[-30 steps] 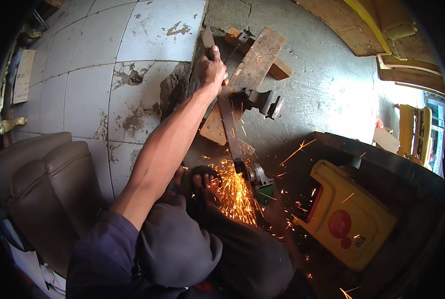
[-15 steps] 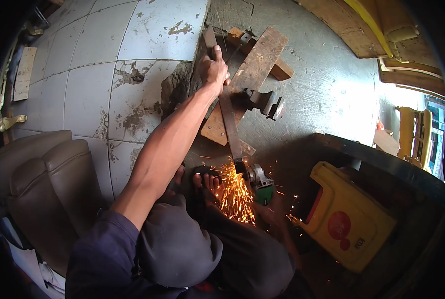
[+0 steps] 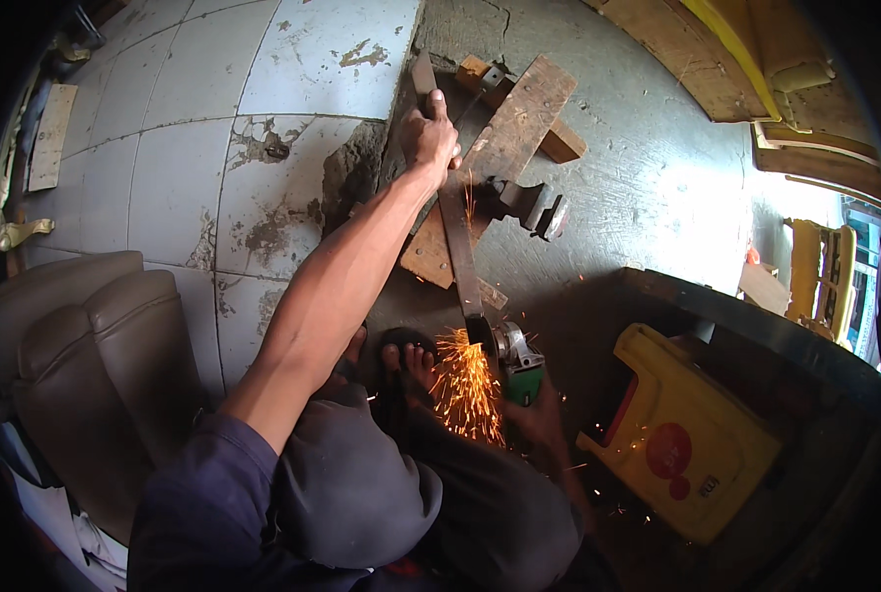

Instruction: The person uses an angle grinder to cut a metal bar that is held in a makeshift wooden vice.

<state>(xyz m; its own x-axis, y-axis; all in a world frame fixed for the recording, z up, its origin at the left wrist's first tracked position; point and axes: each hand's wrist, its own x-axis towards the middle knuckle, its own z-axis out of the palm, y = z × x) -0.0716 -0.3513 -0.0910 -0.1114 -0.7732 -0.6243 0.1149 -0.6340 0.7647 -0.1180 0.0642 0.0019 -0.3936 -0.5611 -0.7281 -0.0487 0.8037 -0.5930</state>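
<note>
A long flat metal bar runs from the upper middle down toward my feet, lying across a low wooden block stand. My left hand is closed around the bar's upper part, thumb along its top. Low in the middle, my right hand, partly in shadow, grips a green and silver angle grinder. The grinder's head meets the bar's near end, and orange sparks spray down from there beside my sandalled foot. The disc itself is hard to make out.
A metal vise is at the stand's right side. A yellow plastic stool lies to the right under a dark curved edge. Brown padded cushions are at the left on white tiles. Wooden furniture fills the upper right.
The spark spray has shifted slightly, with a few sparks now up along the bar. Both hands keep their hold; the whole view has moved only a little.
</note>
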